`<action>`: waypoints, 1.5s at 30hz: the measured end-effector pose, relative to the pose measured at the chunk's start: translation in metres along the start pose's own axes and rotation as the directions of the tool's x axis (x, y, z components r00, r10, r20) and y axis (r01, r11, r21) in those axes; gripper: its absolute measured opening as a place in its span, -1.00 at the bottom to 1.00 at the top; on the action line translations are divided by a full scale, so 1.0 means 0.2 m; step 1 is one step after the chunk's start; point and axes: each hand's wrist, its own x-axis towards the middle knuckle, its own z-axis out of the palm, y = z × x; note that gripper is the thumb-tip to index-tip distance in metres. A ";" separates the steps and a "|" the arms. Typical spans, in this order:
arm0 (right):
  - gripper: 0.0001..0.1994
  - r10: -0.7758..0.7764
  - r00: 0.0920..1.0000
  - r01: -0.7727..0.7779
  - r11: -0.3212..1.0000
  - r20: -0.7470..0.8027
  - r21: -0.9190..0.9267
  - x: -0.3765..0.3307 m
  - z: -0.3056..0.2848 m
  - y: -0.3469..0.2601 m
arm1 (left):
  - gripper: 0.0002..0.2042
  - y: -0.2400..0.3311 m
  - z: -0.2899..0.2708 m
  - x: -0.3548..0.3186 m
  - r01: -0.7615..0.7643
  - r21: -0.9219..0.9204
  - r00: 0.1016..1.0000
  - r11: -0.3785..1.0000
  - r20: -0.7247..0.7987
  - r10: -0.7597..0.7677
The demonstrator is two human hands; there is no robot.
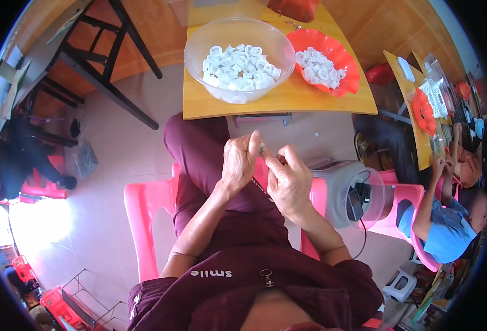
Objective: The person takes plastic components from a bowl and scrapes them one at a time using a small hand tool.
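Note:
My left hand [240,160] and my right hand [289,179] meet in front of me, above my lap and short of the table edge. Both are closed, with fingertips pinched around a tiny part [262,148]; most of it is hidden, and its kind cannot be made out. Beyond them stands a large clear plastic bowl [197,67] holding many small white plastic pieces [238,66]. To its right, a red wavy-rimmed dish [351,66] holds more small white pieces [318,67].
Both containers stand on a yellow wooden table [287,105]. A clear tub [337,193] with a black power adapter [355,205] sits right of my pink chair [144,201]. At right, a person in blue [448,229] sits by another table [406,105]. Dark table legs [111,91] stand left.

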 end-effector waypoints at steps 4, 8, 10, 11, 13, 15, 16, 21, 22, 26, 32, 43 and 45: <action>-0.63 -0.055 0.998 0.057 0.998 -0.041 0.031 0.03 -0.02 0.00 | -0.49 0.02 -0.02 0.03 0.156 -0.429 0.985 0.890 0.130 -0.111; -0.64 -0.017 0.986 0.058 0.967 -0.167 0.246 0.02 -0.07 0.00 | -0.47 0.16 -0.06 0.04 0.385 -0.568 0.921 0.727 0.288 -0.262; -0.65 0.020 0.972 0.061 0.941 -0.236 0.333 0.03 -0.10 0.01 | -0.45 0.19 -0.07 0.04 0.412 -0.600 0.907 0.685 0.343 -0.245; -0.62 0.044 0.965 0.052 0.933 -0.257 0.355 0.04 -0.13 0.00 | -0.44 0.20 -0.08 0.04 0.442 -0.625 0.890 0.644 0.398 -0.224; -0.66 0.039 0.959 0.071 0.927 -0.282 0.369 0.07 -0.15 0.00 | -0.44 0.23 -0.08 0.04 0.431 -0.658 0.895 0.617 0.402 -0.196; -0.68 0.003 0.941 0.128 0.923 -0.337 0.364 0.08 -0.17 0.01 | -0.45 0.26 -0.08 0.03 0.420 -0.693 0.899 0.586 0.405 -0.166; -0.69 0.011 0.941 0.122 0.922 -0.339 0.368 0.08 -0.19 0.01 | -0.44 0.28 -0.07 0.03 0.422 -0.704 0.896 0.571 0.421 -0.142; -0.71 0.034 0.941 0.100 0.923 -0.338 0.372 0.07 -0.23 0.02 | -0.41 0.33 -0.05 0.05 0.456 -0.719 0.869 0.525 0.488 -0.086; -0.71 0.029 0.942 0.098 0.930 -0.335 0.354 0.08 -0.25 0.02 | -0.41 0.34 -0.05 0.05 0.452 -0.726 0.870 0.518 0.486 -0.078; -0.70 -0.025 0.946 0.139 0.932 -0.322 0.334 0.11 -0.29 -0.02 | -0.43 0.35 -0.05 0.06 0.435 -0.767 0.876 0.473 0.482 -0.024; -0.60 -0.063 0.974 0.112 0.969 -0.218 0.219 0.14 -0.33 -0.04 | -0.45 0.38 -0.04 0.08 0.342 -0.769 0.926 0.540 0.372 -0.056; -0.58 -0.129 0.981 0.133 0.991 -0.143 0.012 0.18 -0.36 -0.09 | -0.50 0.40 -0.05 0.06 0.110 -0.662 0.987 0.741 0.163 0.000; -0.54 -0.130 0.981 0.129 0.991 -0.144 -0.017 0.18 -0.36 -0.09 | -0.50 0.39 -0.04 0.07 0.081 -0.637 0.989 0.766 0.148 0.018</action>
